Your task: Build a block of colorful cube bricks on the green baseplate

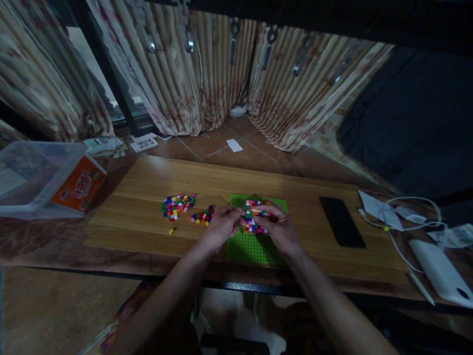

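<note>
- Green baseplate [253,249], lower ctr: sides approx. vert.; long axis unclear.
- L hand [223,226]: fingers bunched, can't tell grip.
- R hand [281,229]: fingers part-curled over brick block [250,214].

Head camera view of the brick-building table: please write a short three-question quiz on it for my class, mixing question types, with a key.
1. Multiple choice: what colour is the studded baseplate? A) red B) green C) blue
2. True or false: the clear plastic box stands to the right of the flat black slab.
3. Short answer: which of the person's hands is nearer the loose coloured bricks?

Key:
1. B, green.
2. False; the box is at the left of the picture, the slab towards the right.
3. The left hand.
</note>
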Demonstrator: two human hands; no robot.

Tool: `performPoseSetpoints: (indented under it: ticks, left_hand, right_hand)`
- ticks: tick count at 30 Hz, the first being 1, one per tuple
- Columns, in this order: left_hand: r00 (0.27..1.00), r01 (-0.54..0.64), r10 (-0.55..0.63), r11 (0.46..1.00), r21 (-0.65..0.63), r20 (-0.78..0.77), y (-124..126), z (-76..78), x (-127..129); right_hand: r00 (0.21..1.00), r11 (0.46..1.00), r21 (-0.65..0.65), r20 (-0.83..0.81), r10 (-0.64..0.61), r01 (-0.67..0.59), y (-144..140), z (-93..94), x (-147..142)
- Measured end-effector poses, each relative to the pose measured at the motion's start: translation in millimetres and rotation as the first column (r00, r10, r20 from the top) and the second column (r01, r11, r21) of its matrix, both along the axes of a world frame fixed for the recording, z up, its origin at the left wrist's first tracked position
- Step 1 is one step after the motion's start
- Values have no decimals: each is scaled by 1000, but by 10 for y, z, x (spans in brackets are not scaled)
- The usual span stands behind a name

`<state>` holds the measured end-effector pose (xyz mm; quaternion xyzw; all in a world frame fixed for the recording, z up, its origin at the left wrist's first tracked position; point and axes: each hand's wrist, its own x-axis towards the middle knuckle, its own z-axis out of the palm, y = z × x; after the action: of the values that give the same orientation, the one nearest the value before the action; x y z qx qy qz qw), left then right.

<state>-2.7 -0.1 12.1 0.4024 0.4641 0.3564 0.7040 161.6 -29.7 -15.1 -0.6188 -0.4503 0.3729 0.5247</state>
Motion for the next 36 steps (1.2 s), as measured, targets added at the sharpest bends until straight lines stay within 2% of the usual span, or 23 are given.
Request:
performPoseSetpoints:
  ticks: [11, 14, 17, 20, 23, 25, 28, 30, 36]
  left_hand:
    - [1000, -17, 17, 1000, 21, -5, 13, -20, 9]
    - [998, -46, 45, 999, 19, 44, 11, 20, -15]
    - [991, -28, 30, 999, -19, 134, 2, 99, -50]
    - [977, 39, -27, 998, -54, 213, -14, 164, -53]
    - [964, 87, -64, 993, -80, 259, -34, 180, -4]
    - [960, 74, -42, 992, -106, 277, -50, 174, 41]
    - [961, 41, 0, 989, -141, 278, -73, 169, 92]
    - [964, 41, -1, 988, -146, 266, -86, 172, 107]
    - [965, 66, -28, 988, -138, 262, -103, 181, 117]
  right_hand:
    - [999, 1000, 1, 53, 13, -13, 8, -47, -18]
    - [997, 1000, 12, 75, 15, -16, 23, -42, 1]
    - [985, 998, 62, 173, 3, -14, 15, 43, 39]
    - [939, 981, 194, 339, -65, -2, -35, 228, 30]
    - [892, 947, 298, 450, -32, -116, -99, 420, -68]
    - [841, 932, 290, 540, 28, -217, -127, 491, -157]
    - [757, 934, 224, 649, 71, -280, -137, 497, -263]
    - [738, 942, 197, 671, 74, -274, -134, 465, -300]
    - [788, 939, 246, 614, 40, -239, -134, 461, -324]
